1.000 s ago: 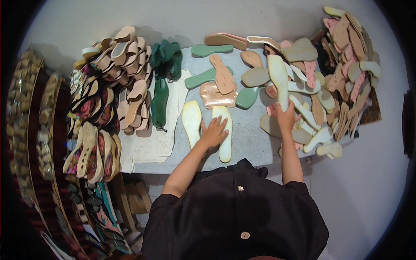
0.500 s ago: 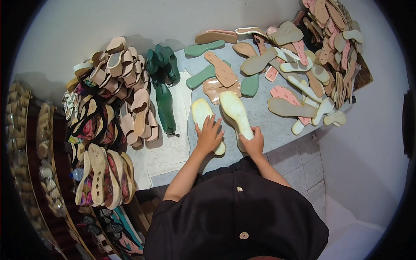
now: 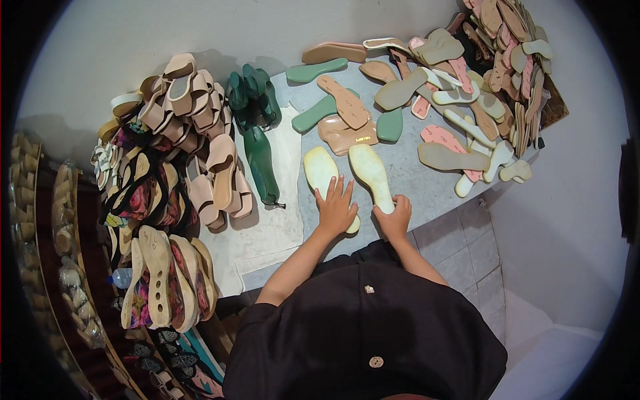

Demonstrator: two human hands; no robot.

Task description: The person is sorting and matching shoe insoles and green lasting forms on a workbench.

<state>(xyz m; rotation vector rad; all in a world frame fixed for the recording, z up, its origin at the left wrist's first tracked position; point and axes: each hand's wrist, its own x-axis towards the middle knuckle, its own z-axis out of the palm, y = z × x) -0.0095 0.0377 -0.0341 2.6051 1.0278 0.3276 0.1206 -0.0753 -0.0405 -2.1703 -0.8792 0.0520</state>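
Two pale yellow shoe insoles lie side by side on the grey tabletop [image 3: 427, 183]. My left hand [image 3: 335, 208] rests flat, fingers spread, on the heel end of the left insole [image 3: 320, 169]. My right hand [image 3: 395, 217] grips the near end of the right insole [image 3: 371, 173]. Just beyond them lies a glossy beige sole [image 3: 347, 135] with a tan insole [image 3: 345, 101] across it.
Green soles [image 3: 312, 114] and dark green shoes [image 3: 261, 163] lie toward the back left. A heap of pink, tan and white insoles [image 3: 480, 87] fills the right. Beige sandals [image 3: 193, 120] and floral ones [image 3: 160, 280] pile on the left. A tiled table front [image 3: 460, 247] drops at right.
My right hand came back from the heap on the right with a second pale insole and set it beside the first. The view has shifted, and my left hand stays on the left insole.
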